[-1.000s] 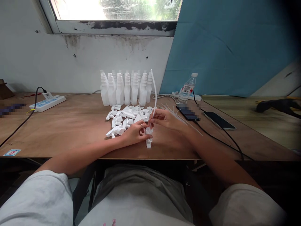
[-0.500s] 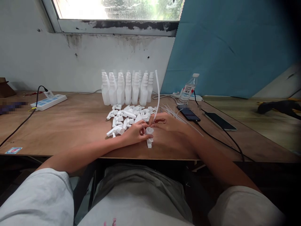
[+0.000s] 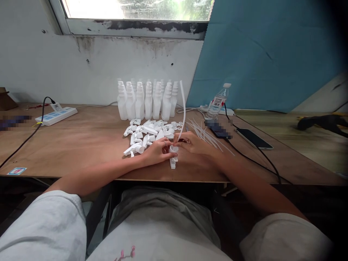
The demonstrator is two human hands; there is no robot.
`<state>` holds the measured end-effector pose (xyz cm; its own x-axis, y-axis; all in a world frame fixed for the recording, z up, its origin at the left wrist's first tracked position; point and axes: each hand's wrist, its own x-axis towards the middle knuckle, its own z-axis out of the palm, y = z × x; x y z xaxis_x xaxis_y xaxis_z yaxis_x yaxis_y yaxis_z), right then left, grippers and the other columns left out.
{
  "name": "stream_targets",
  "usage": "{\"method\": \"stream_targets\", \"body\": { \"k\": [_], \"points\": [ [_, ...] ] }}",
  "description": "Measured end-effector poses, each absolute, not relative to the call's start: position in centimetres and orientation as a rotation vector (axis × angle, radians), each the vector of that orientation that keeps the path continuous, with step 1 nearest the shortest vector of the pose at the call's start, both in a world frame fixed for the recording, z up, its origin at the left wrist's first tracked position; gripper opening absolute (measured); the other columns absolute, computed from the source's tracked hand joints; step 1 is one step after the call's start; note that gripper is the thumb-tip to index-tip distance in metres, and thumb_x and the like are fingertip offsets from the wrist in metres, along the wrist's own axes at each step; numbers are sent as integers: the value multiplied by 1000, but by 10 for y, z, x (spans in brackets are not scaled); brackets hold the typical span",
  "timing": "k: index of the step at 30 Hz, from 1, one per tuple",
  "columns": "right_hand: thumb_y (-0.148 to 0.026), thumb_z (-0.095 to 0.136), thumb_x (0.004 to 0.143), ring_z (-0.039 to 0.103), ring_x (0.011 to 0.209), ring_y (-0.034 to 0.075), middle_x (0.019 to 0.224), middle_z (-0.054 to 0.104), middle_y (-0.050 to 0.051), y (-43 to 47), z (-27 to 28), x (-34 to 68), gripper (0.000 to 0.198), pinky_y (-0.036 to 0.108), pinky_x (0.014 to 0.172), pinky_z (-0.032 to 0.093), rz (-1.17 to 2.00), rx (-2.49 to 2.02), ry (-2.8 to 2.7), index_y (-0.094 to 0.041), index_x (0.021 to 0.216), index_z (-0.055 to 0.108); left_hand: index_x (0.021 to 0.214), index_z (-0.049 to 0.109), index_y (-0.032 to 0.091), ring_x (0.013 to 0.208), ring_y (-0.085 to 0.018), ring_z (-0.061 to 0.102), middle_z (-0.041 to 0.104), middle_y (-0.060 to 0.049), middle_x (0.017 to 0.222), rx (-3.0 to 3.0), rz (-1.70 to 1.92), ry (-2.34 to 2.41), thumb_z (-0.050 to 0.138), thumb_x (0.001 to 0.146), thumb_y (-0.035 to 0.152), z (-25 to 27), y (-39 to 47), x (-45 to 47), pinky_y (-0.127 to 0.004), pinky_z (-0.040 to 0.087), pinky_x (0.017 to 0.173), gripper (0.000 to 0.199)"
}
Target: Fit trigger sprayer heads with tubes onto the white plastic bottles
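My left hand point(image 3: 159, 150) grips a white trigger sprayer head point(image 3: 173, 164) near the table's front edge, its round collar facing up. Between the fingertips of my right hand point(image 3: 189, 142) is the lower end of a white plastic tube point(image 3: 183, 105). The tube stands nearly upright and bends a little at the top. Its low end is right at the collar; my fingers hide whether it sits inside. A pile of white sprayer heads point(image 3: 148, 130) lies just beyond my left hand. Loose thin tubes point(image 3: 208, 136) are spread to the right of my right hand.
Several white bottles point(image 3: 140, 101) stand in rows behind the pile. At the right are a clear water bottle point(image 3: 216, 105), a dark phone point(image 3: 216, 128) and another phone point(image 3: 254, 139) with black cables. A power strip point(image 3: 57, 116) lies at the left.
Both hands keep their grips in nearly the same place. The whole view has shifted slightly; the tube's lower end remains at the collar.
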<state>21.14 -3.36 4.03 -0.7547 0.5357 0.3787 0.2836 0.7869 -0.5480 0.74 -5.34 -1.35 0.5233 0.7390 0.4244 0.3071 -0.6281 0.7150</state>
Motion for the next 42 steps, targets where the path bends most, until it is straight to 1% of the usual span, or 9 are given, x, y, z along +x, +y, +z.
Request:
{"method": "stream_targets", "body": {
  "k": [6, 11, 14, 19, 21, 24, 27, 33, 42],
  "points": [
    [-29, 57, 91, 48, 61, 11, 67, 57, 0, -29, 30, 211, 21, 24, 60, 38, 600, -626, -2445, -16, 76, 60, 94, 70, 15, 69, -11, 53, 58, -3, 87, 2216, 1010, 861, 71, 80, 44, -14, -54, 6, -25, 46, 66, 33],
    [-32, 58, 91, 51, 65, 12, 71, 62, 2, -26, 26, 211, 20, 25, 63, 40, 584, -594, -2477, -16, 79, 63, 94, 69, 15, 71, -12, 55, 57, -3, 89, 2222, 1017, 859, 71, 80, 45, -14, -53, 6, -24, 46, 66, 33],
    [-38, 58, 91, 55, 69, 14, 76, 66, 4, -27, 25, 211, 24, 26, 64, 42, 625, -658, -2436, -16, 84, 67, 92, 68, 15, 72, -12, 55, 57, -4, 91, 2190, 1002, 868, 73, 78, 44, -13, -53, 7, -24, 46, 66, 32],
    [-50, 60, 89, 58, 73, 16, 81, 68, 6, -31, 31, 211, 36, 28, 64, 44, 750, -680, -2332, -15, 87, 70, 82, 66, 14, 73, -13, 52, 53, -2, 84, 2155, 996, 906, 74, 76, 46, -10, -55, 7, -25, 44, 66, 33],
    [-52, 58, 90, 59, 75, 17, 85, 69, 7, -33, 35, 211, 38, 28, 65, 44, 802, -647, -2299, -15, 89, 70, 84, 66, 14, 73, -12, 52, 52, -1, 84, 2159, 980, 901, 75, 76, 45, -9, -56, 7, -25, 44, 66, 33],
    [-52, 56, 91, 55, 68, 14, 75, 65, 5, -34, 37, 211, 40, 27, 60, 41, 771, -668, -2263, -15, 81, 68, 92, 67, 15, 72, -11, 51, 52, -1, 87, 2134, 975, 881, 75, 77, 42, -9, -57, 7, -25, 44, 68, 32],
    [-50, 56, 91, 50, 64, 12, 69, 59, 2, -34, 36, 211, 39, 26, 58, 39, 734, -715, -2248, -16, 73, 63, 92, 67, 15, 71, -11, 51, 52, -1, 86, 2107, 982, 871, 75, 77, 43, -10, -56, 8, -25, 44, 67, 33],
    [-43, 62, 89, 56, 74, 15, 79, 60, 4, -34, 31, 209, 28, 28, 68, 46, 937, -695, -2263, -16, 83, 59, 85, 61, 15, 68, -10, 49, 53, 1, 79, 2065, 958, 895, 76, 74, 44, -10, -56, 9, -24, 41, 63, 35],
    [-45, 61, 89, 49, 66, 12, 71, 53, 0, -32, 25, 208, 32, 26, 59, 39, 902, -735, -2235, -16, 77, 56, 84, 56, 16, 63, -10, 45, 50, 4, 70, 2020, 933, 891, 75, 74, 48, -13, -57, 9, -23, 37, 59, 39]
  ]
}}
